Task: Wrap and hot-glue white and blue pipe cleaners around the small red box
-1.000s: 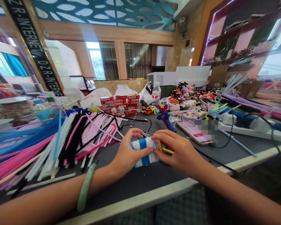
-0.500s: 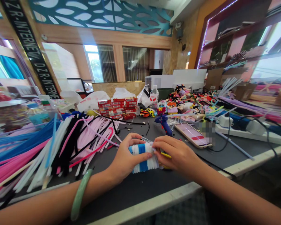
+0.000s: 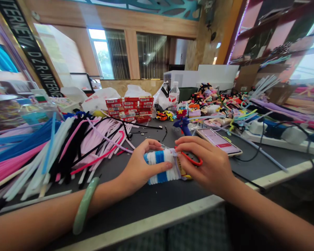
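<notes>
My left hand is closed round a small block wrapped in white and blue pipe cleaners, thumb across its front. A pale lavender strand edges its right end, where a yellowish printed surface shows. My right hand is closed at that end, fingertips pinching the pale pipe cleaner. Behind the block, a red loop handle and a metal tip look like scissors, mostly hidden; whether the right hand touches them I cannot tell. A yellow piece shows beneath the right fingers.
Pipe cleaners in many colours cover the left. Red boxes are stacked behind, near a plastic bottle. A blue glue gun, a phone, a power strip with cables and piled dolls lie to the right.
The view has tilted down a little. My right hand has shifted slightly right, and its fingers are more raised. The red loop handle and the yellowish end of the block now show.
</notes>
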`<state>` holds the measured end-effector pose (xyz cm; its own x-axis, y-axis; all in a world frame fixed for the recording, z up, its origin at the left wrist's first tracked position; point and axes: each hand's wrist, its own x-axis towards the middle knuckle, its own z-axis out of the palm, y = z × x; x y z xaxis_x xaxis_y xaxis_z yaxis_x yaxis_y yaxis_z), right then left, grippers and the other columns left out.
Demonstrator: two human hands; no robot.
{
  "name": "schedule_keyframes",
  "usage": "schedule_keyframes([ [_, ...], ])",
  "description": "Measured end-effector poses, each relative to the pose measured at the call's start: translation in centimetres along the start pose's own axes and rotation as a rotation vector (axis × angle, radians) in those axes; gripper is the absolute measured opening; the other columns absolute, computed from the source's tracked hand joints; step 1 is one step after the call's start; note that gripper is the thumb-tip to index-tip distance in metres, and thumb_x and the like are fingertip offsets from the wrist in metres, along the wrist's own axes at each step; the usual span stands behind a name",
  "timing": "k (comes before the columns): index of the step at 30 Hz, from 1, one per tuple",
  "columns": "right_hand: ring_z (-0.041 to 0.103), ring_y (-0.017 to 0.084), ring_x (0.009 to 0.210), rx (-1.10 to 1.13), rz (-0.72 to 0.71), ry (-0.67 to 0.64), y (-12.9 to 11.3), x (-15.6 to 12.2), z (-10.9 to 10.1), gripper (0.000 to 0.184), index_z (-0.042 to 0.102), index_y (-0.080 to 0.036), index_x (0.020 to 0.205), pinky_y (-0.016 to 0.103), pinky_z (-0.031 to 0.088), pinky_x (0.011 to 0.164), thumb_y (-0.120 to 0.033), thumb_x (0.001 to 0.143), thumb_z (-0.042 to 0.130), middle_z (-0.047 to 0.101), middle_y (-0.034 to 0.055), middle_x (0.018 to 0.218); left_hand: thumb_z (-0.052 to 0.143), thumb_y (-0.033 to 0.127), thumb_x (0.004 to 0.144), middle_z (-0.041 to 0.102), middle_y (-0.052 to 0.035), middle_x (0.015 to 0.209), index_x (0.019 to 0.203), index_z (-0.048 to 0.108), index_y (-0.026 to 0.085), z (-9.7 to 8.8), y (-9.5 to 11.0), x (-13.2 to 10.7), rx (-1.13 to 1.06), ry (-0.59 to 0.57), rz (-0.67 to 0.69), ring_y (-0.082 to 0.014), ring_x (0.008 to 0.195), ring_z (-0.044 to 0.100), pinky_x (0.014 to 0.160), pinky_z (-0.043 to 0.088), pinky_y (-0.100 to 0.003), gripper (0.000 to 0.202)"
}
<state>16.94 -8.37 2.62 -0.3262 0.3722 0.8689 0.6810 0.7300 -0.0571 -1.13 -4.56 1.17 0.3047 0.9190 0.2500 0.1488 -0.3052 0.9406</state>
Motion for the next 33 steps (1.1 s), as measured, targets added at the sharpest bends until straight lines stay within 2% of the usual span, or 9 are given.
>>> schedule_keyframes([
  [2,0.067,0.016,0.078,-0.101,0.031,-0.05,-0.4,0.4,-1.0,0.014,0.062,-0.018,0.086,0.025,0.048,0.067,-0.017,0.084,0.049,0.07,0.0071,0.091,0.08,0.029,0.056,0.058,-0.0004,0.09,0.09,0.053,0.018,-0.1,0.1,0.2,-0.07,0.013,-0.045,-0.0163,0.084,0.057,0.074,0.047,-0.029,0.045],
  [4,0.063,0.015,0.059,-0.252,0.136,-0.157,-0.3,0.7,-2.0,0.016,0.063,-0.02,0.078,0.026,0.043,0.055,-0.021,0.082,0.047,0.069,0.0022,0.072,0.079,0.03,0.056,0.056,0.0012,0.087,0.089,0.052,0.018,-0.2,0.3,0.4,-0.161,0.065,-0.101,-0.0139,0.077,0.057,0.068,0.048,-0.027,0.045],
  [8,0.056,0.018,0.048,-0.496,0.372,-0.269,2.4,0.4,-2.7,0.02,0.058,-0.022,0.06,0.028,0.031,0.047,-0.031,0.077,0.05,0.063,0.002,0.056,0.079,0.025,0.057,0.054,0.0018,0.087,0.094,0.049,0.019,-0.7,0.5,1.0,-0.283,0.161,-0.226,-0.0117,0.071,0.058,0.063,0.049,-0.025,0.048],
  [14,0.064,0.024,0.075,-0.435,0.631,-0.472,9.3,-0.1,-1.3,0.024,0.064,-0.018,0.083,0.031,0.042,0.064,-0.039,0.08,0.053,0.071,0.0086,0.085,0.077,0.016,0.057,0.055,0.001,0.088,0.097,0.045,0.02,-1.2,0.1,1.3,-0.326,0.203,-0.344,-0.0125,0.069,0.061,0.058,0.05,-0.024,0.051],
  [17,0.062,0.027,0.09,-0.373,0.666,-0.538,11.7,0.7,0.2,0.036,0.063,-0.011,0.095,0.033,0.043,0.074,-0.043,0.08,0.056,0.068,0.0158,0.1,0.077,0.016,0.055,0.058,0.001,0.085,0.095,0.046,0.019,-1.4,0.0,1.4,-0.356,0.17,-0.357,-0.0134,0.07,0.062,0.06,0.05,-0.024,0.05],
  [19,0.062,0.026,0.088,-0.354,0.669,-0.561,12.5,1.4,1.4,0.037,0.064,-0.011,0.093,0.032,0.043,0.073,-0.045,0.08,0.058,0.068,0.0158,0.097,0.077,0.017,0.055,0.06,0.0008,0.08,0.092,0.049,0.017,-1.4,0.0,1.3,-0.355,0.141,-0.363,-0.013,0.067,0.061,0.06,0.049,-0.024,0.047],
  [22,0.063,0.022,0.074,-0.32,0.675,-0.582,12.8,2.0,3.1,0.033,0.064,-0.013,0.08,0.028,0.042,0.062,-0.046,0.08,0.058,0.069,0.0127,0.084,0.077,0.019,0.055,0.062,0.0002,0.076,0.093,0.051,0.016,-1.4,0.0,1.3,-0.371,0.12,-0.384,-0.0128,0.065,0.061,0.06,0.049,-0.024,0.046],
  [27,0.06,0.018,0.067,-0.297,0.665,-0.552,12.4,1.9,4.4,0.015,0.062,-0.013,0.076,0.025,0.038,0.056,-0.027,0.078,0.059,0.068,0.0101,0.077,0.078,0.025,0.055,0.063,-0.0002,0.077,0.092,0.054,0.015,-1.3,-0.5,1.4,-0.37,0.093,-0.377,-0.0138,0.065,0.06,0.061,0.049,-0.025,0.045],
  [33,0.057,0.017,0.061,-0.302,0.653,-0.459,10.6,1.4,2.3,0.015,0.061,-0.013,0.079,0.026,0.037,0.055,-0.022,0.081,0.049,0.066,0.0084,0.071,0.075,0.033,0.058,0.063,-0.0005,0.078,0.09,0.061,0.017,-1.4,-0.7,1.1,-0.078,0.025,-0.212,-0.0179,0.071,0.059,0.063,0.048,-0.027,0.039],
])
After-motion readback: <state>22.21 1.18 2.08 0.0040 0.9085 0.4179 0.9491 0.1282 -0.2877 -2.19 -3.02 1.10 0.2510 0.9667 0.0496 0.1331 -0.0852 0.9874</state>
